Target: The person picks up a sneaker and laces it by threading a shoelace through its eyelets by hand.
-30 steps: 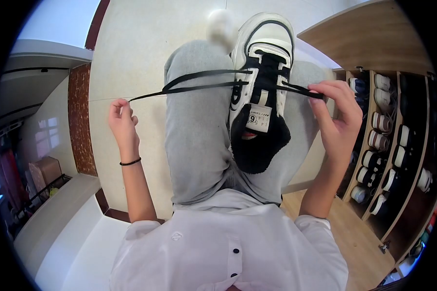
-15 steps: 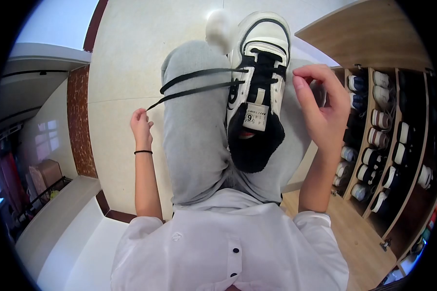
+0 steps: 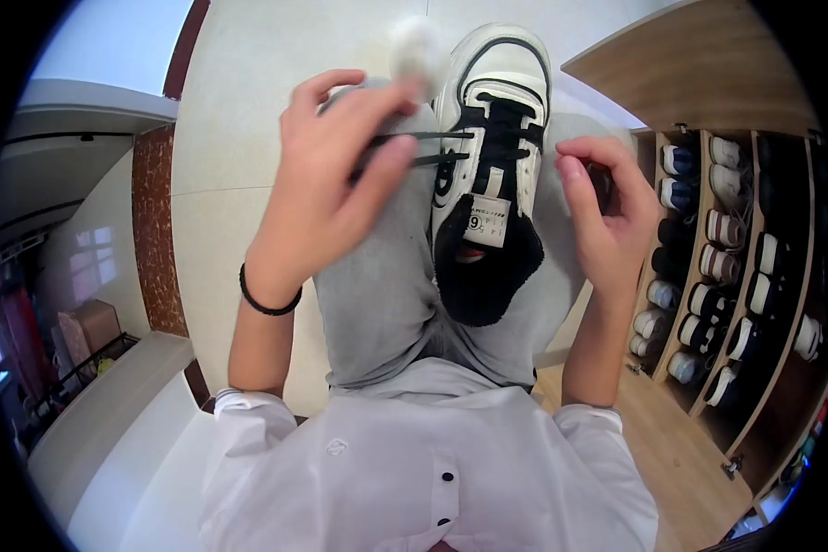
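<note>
A cream-white sneaker (image 3: 501, 69) with black trim and a dark tongue lies on my lap, toe pointing away from me. Its white tongue label (image 3: 488, 221) faces up. Two strands of black shoelace (image 3: 446, 159) run left from the eyelets and pass behind my left hand (image 3: 336, 156). That hand is over my left knee, thumb and index finger apart, fingertips slightly blurred; I see no lace gripped in it. My right hand (image 3: 612, 207) hovers right of the shoe, loosely curled, with nothing visible in it.
On the right an open wooden shoe cabinet (image 3: 699, 248) holds several pairs of shoes. Its door panel (image 3: 681, 69) swings out at the top right. A blurry white round object (image 3: 414, 46) is beside the shoe's toe. A pinkish box (image 3: 90, 329) stands at far left.
My left hand has come from the far left, where it pulled the lace taut, up and right over my knee, off the lace end. My right hand and the sneaker have barely moved.
</note>
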The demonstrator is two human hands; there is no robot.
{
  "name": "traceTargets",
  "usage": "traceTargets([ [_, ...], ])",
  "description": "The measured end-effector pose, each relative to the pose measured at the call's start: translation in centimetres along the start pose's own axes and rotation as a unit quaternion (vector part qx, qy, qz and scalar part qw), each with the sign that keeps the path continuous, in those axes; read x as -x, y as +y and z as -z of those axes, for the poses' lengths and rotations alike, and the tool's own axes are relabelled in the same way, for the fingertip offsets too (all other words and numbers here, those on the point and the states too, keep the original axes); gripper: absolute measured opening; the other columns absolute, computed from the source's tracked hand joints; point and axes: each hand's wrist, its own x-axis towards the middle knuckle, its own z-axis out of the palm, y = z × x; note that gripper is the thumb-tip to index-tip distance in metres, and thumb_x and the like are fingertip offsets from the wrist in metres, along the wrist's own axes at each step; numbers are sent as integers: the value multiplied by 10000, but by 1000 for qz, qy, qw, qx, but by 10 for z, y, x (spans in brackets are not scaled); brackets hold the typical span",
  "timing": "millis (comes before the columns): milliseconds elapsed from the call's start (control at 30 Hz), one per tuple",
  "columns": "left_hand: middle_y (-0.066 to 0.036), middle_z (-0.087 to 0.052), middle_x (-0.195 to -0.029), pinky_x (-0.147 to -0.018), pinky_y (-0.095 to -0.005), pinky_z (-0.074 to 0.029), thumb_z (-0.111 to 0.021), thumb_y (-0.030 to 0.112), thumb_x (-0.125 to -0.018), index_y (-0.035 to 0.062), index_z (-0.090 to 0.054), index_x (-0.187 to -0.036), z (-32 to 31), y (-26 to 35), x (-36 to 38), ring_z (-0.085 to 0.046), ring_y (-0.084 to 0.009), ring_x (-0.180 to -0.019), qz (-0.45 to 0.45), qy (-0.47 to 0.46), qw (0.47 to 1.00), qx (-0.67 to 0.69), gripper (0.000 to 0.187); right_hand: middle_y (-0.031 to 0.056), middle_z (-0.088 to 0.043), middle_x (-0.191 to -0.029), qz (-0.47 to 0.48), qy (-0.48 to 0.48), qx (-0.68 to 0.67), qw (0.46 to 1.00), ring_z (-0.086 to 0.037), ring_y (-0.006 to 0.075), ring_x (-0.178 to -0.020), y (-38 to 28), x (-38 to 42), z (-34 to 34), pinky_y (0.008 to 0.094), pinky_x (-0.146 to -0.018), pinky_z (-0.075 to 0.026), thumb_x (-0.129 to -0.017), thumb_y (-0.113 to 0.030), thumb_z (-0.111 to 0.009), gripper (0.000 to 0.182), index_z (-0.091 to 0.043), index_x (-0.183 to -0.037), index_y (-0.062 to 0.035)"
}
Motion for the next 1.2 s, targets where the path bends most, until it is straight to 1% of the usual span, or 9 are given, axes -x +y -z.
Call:
traceTargets([
  [200,-62,-655,-938,-1035,-374,-371,-589,157,-973,63,-662,-1235,10,5,-8,-531,-241,-1086,84,-57,989,105,288,55,-682,-836,5,8,-21,1000,-572,164,-759,3,5,5,281,-740,-442,-840,14,-690,101,-698,-932,-26],
  [300,-41,-645,-845,-805,-340,-463,-612,334,-995,50,-698,-1040,25,-13,5,-571,-188,-795,207,-56,940,264,300,60,-681,-833,3,7,-22,1000,-576,166,-758,3,7,7,281,-739,-443,-840,14,-693,99,-699,-931,-25],
  [433,19,-550,-599,-939,-441,-394,-364,641,-1026,106,-628,-822,47,-53,24,-454,-137,-688,72,-10,751,657,631,60,-678,-827,14,-9,-13,1000,-576,162,-740,1,6,9,281,-728,-444,-842,12,-693,96,-703,-929,-28],
  [500,33,-485,-503,-955,-466,-354,-430,563,-1033,138,-600,-785,64,-66,41,-470,-145,-756,86,11,705,704,520,58,-674,-820,34,-17,-3,999,-573,156,-728,-1,5,10,278,-713,-444,-844,11,-693,94,-705,-928,-30],
  [600,83,-485,-541,-968,-395,-373,-462,495,-1012,147,-558,-724,76,-99,75,-465,-193,-858,39,105,458,882,462,58,-664,-803,15,-44,16,999,-562,136,-676,-6,6,11,262,-643,-436,-852,2,-692,81,-704,-927,-28],
  [667,23,-631,-790,-866,-369,-404,-529,393,-931,84,-606,-890,79,-106,83,-501,-199,-938,1,227,419,879,322,59,-654,-788,15,-52,11,998,-549,123,-629,-9,5,11,252,-572,-420,-860,-10,-694,69,-701,-928,-19],
  [800,-171,-486,-1405,-859,-392,-414,-552,175,-826,-17,-443,-1292,74,-122,104,-531,-278,-1123,27,378,447,810,516,64,-653,-785,26,-64,11,998,-550,123,-611,-12,4,10,250,-547,-416,-867,-18,-693,63,-700,-929,-10],
  [1133,-237,-483,-1430,-937,-439,-463,-442,14,-881,-59,-407,-1329,93,-180,167,-514,-364,-1283,116,489,459,733,455,66,-655,-770,2,-74,5,997,-574,120,-610,-12,6,7,249,-539,-436,-864,-69,-725,108,-703,-948,-5],
  [1200,-204,-543,-1343,-900,-372,-475,-428,82,-1031,-54,-462,-1295,89,-181,163,-558,-298,-1207,226,514,603,566,299,66,-656,-767,-14,-79,9,997,-577,121,-607,-15,5,7,247,-541,-444,-857,-104,-748,143,-702,-948,-4],
])
